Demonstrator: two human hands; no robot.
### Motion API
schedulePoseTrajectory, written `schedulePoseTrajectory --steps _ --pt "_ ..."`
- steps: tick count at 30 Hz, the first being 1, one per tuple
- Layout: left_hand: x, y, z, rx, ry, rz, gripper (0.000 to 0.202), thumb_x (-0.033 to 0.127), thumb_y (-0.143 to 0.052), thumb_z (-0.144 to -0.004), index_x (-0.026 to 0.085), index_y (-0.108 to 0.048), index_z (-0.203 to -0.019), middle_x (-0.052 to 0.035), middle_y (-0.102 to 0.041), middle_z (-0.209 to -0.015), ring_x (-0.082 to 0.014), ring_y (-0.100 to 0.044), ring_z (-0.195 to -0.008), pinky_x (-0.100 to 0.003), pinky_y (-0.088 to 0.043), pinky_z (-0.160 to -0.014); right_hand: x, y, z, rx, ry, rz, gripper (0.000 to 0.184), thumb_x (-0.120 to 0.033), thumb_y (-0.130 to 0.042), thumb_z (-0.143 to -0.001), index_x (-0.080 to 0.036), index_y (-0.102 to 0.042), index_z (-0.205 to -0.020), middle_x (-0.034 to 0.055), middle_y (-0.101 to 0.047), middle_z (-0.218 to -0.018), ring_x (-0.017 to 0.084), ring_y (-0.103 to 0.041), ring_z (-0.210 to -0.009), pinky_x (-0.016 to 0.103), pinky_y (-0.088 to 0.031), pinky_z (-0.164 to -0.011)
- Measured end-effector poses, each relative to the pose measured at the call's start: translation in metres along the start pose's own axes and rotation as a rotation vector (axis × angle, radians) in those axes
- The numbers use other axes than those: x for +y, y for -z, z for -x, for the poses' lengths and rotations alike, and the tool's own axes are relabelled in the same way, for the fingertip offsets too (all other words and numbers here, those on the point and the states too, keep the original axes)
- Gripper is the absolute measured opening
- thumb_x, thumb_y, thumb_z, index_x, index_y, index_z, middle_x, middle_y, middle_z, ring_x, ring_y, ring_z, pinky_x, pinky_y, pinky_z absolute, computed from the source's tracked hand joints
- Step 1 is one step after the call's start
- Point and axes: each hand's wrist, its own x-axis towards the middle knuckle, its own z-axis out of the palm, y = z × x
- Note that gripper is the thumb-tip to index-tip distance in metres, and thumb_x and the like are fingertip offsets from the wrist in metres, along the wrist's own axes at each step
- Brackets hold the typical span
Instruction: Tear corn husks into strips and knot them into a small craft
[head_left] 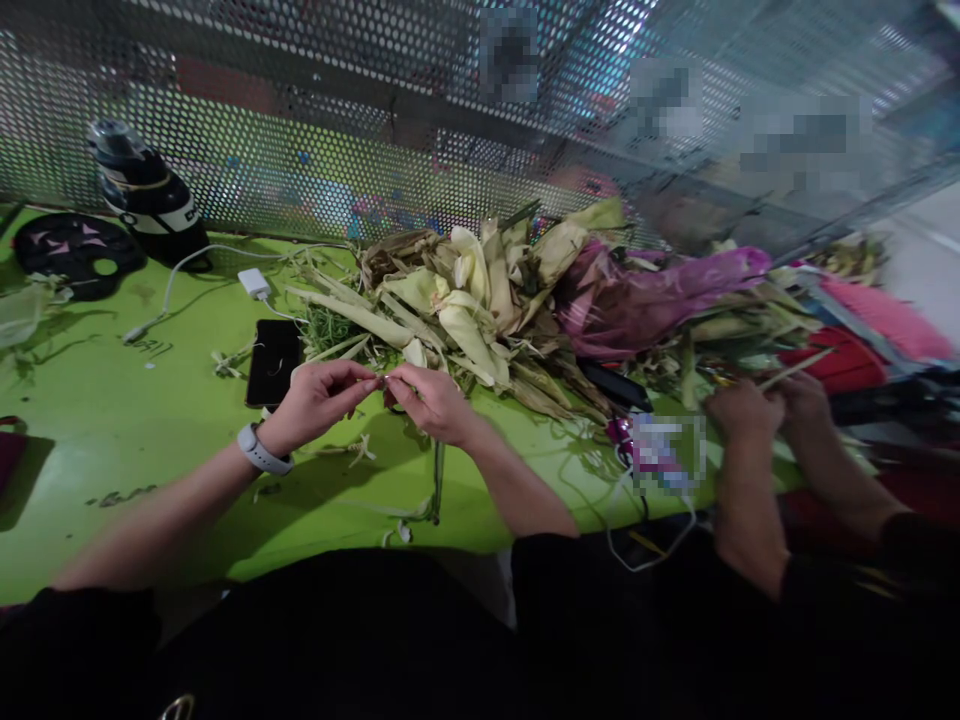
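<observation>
My left hand (322, 398) and my right hand (435, 402) meet fingertip to fingertip over the green table (187, 430). Both are closed in a pinch on something too small to name. A dark curved piece shows under my right fingers, its kind unclear. Below that hand is a thin dark-green strip (437, 480); I cannot tell whether it is held. Just beyond my hands lies a heap of dried corn husks (480, 320). A black phone (274, 362) lies beside my left hand, and a pale watch (262, 450) is on that wrist.
A co-worker's hands (746, 408) hold a pale strip at the right. A pink plastic bag (645, 295) rests on the husks. A white charger (255, 283) with cable, a dark bottle (154, 200) and a black mask (79, 255) stand left. Perforated metal mesh (300, 130) borders the back.
</observation>
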Motion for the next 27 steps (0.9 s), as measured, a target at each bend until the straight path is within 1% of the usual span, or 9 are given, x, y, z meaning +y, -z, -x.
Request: schedulePoseTrajectory --steps 3,7,10,12,15,18,20,23,27 --pt "0.003 -0.001 0.001 0.011 -0.024 -0.072 0.023 0.035 -0.065 -0.090 0.014 -0.073 -0.095 -0.0007 -0.062 -0.062 -0.0085 -0.052 -0.050 -0.020 -0.042 -0.046 0.002 0.001 0.000 -0.030 -0.006 0.002 0.026 -0.034 -0.040 -0.103 -0.019 -0.057 -0.089 0.0025 -0.067 -0.078 0.014 -0.062 -0.071 0.026 -0.047 -0.070" --pt "0.006 -0.001 0.002 0.030 -0.031 -0.154 0.022 0.035 -0.064 -0.090 0.015 -0.072 -0.093 -0.0006 -0.062 -0.064 -0.0088 -0.050 -0.051 -0.022 -0.041 -0.047 0.005 0.002 0.001 -0.053 -0.038 -0.052 0.025 -0.035 -0.043 -0.102 -0.019 -0.058 -0.090 0.0020 -0.069 -0.078 0.014 -0.064 -0.070 0.026 -0.048 -0.069" --pt "0.005 -0.001 0.001 0.033 -0.004 -0.142 0.022 0.036 -0.063 -0.090 0.015 -0.069 -0.092 -0.0005 -0.060 -0.063 -0.0094 -0.050 -0.051 -0.023 -0.040 -0.047 0.006 0.001 0.001 -0.048 -0.038 -0.095 0.021 -0.034 -0.045 -0.102 -0.019 -0.058 -0.095 0.0015 -0.070 -0.079 0.013 -0.065 -0.070 0.025 -0.049 -0.068" --pt "0.004 -0.001 0.000 0.020 0.019 -0.112 0.022 0.037 -0.063 -0.090 0.015 -0.067 -0.090 -0.0005 -0.060 -0.064 -0.0096 -0.051 -0.051 -0.023 -0.040 -0.047 0.007 0.000 0.001 -0.027 -0.002 -0.074 0.020 -0.033 -0.045 -0.102 -0.018 -0.057 -0.096 0.0014 -0.069 -0.078 0.013 -0.064 -0.071 0.025 -0.049 -0.068" --pt "0.004 -0.001 -0.002 -0.018 0.071 -0.054 0.023 0.039 -0.062 -0.091 0.016 -0.063 -0.087 0.0008 -0.058 -0.061 -0.0096 -0.051 -0.049 -0.022 -0.040 -0.046 0.008 -0.001 0.000 0.014 0.088 0.061 0.020 -0.030 -0.043 -0.102 -0.019 -0.056 -0.093 0.0027 -0.067 -0.079 0.014 -0.061 -0.072 0.026 -0.048 -0.069" --pt "0.005 -0.001 -0.003 -0.097 0.149 -0.004 0.026 0.041 -0.057 -0.094 0.017 -0.061 -0.085 0.0032 -0.054 -0.054 -0.0082 -0.047 -0.043 -0.021 -0.037 -0.042 0.008 -0.003 0.000 0.048 0.202 0.296 0.021 -0.026 -0.041 -0.103 -0.017 -0.057 -0.092 0.0062 -0.067 -0.082 0.016 -0.059 -0.075 0.029 -0.046 -0.070" --pt "0.005 -0.002 -0.004 -0.130 0.181 -0.003 0.025 0.040 -0.056 -0.094 0.016 -0.061 -0.085 0.0038 -0.053 -0.051 -0.0072 -0.043 -0.039 -0.020 -0.034 -0.039 0.007 -0.006 0.001 0.054 0.261 0.468 0.023 -0.023 -0.039 -0.103 -0.016 -0.057 -0.090 0.0077 -0.066 -0.080 0.018 -0.057 -0.074 0.032 -0.044 -0.072" --pt "0.005 -0.004 -0.004 -0.113 0.171 -0.016 0.024 0.037 -0.055 -0.095 0.016 -0.061 -0.084 0.0033 -0.054 -0.052 -0.0072 -0.045 -0.039 -0.020 -0.035 -0.040 0.004 -0.010 0.003 0.041 0.282 0.665 0.028 -0.018 -0.036 -0.102 -0.016 -0.057 -0.084 0.0074 -0.062 -0.073 0.019 -0.052 -0.070 0.035 -0.042 -0.072" --pt "0.001 -0.007 -0.003 -0.089 0.146 -0.035 0.022 0.035 -0.054 -0.095 0.016 -0.061 -0.085 0.0031 -0.055 -0.053 -0.0079 -0.048 -0.041 -0.020 -0.037 -0.042 -0.002 -0.014 0.006 0.055 0.302 0.801 0.033 -0.015 -0.033 -0.102 -0.016 -0.060 -0.082 0.0070 -0.059 -0.070 0.019 -0.049 -0.069 0.037 -0.043 -0.076"
